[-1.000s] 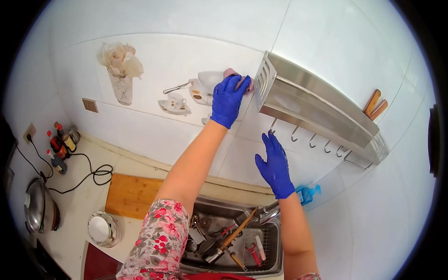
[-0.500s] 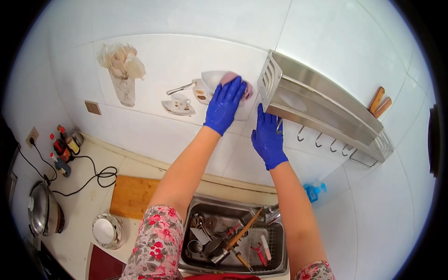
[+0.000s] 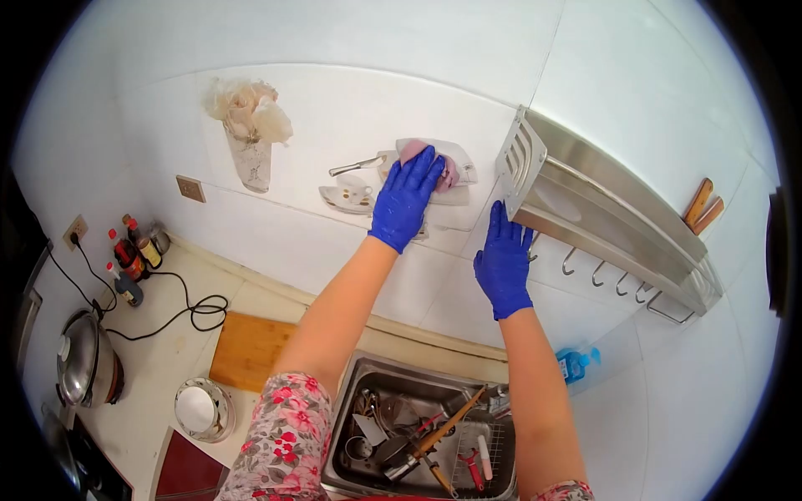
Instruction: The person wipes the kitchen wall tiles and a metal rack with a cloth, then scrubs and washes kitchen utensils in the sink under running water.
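Observation:
My left hand (image 3: 407,199), in a blue glove, presses a pink cloth (image 3: 447,174) against the tiled wall, over a printed picture of dishes (image 3: 351,197). Part of the cloth is hidden under the fingers. At the left end of the steel wall rack (image 3: 610,204), my right hand (image 3: 505,265), also gloved in blue, lies against the wall with its fingers pointing up. Its fingertips are beside the rack's lower left corner, near the first hook, and nothing is seen in it.
Below is a steel sink (image 3: 347,468) with utensils. A cutting board (image 3: 249,351), stacked bowls (image 3: 203,409), a lidded pot (image 3: 83,359), sauce bottles (image 3: 127,255) and a black cord (image 3: 196,309) are on the counter. A blue soap bottle (image 3: 573,366) stands right.
My right hand has risen from below the hooks to the wall by the rack's left corner. My left hand and the cloth have moved slightly down over the printed dishes. The view has shifted left.

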### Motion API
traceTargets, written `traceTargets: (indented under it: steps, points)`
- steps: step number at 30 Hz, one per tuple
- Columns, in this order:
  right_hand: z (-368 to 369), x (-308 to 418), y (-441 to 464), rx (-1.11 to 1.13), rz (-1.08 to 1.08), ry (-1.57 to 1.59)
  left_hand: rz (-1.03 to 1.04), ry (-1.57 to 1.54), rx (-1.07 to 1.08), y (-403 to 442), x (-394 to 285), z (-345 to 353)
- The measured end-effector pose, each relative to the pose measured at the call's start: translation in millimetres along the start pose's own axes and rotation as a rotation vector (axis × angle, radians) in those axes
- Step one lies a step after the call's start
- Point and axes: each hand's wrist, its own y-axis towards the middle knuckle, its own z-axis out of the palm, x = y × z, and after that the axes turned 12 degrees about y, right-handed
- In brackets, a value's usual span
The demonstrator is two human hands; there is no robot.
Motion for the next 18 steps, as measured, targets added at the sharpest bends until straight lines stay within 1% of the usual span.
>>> traceTargets:
  steps: [3,4,7,11,13,14,17,18]
  points:
    - [-1.3,0.0,-0.3,0.035,0.022,-0.020,-0.032,-0.019,-0.052,16.4,12.2,-9.0]
    - [-0.7,-1.7,-0.8,0.023,0.007,-0.029,-0.071,-0.025,-0.093,27.2,16.8,-13.3]
    - [-2.7,-0.1,-2.7,0.039,0.010,-0.028,-0.072,-0.056,-0.229,50.6,32.5,-20.4]
    - [-3.1,0.0,0.0,0.053,0.019,-0.041,-0.126,-0.038,-0.212,41.0,38.3,-20.7]
    - [-1.3,0.8,-1.0,0.047,0.026,-0.039,-0.152,-0.002,-0.182,19.8,39.8,-15.1]
    - [-0.6,1.5,-0.3,0.041,0.036,-0.045,-0.176,-0.049,-0.131,9.2,40.7,-14.0]
    - [-1.6,5.4,0.9,0.070,0.075,-0.078,-0.157,-0.072,-0.130,-19.6,53.3,-2.6]
    - [-1.3,5.2,0.5,0.070,0.073,-0.076,-0.158,-0.061,-0.089,-23.8,54.9,-7.2]
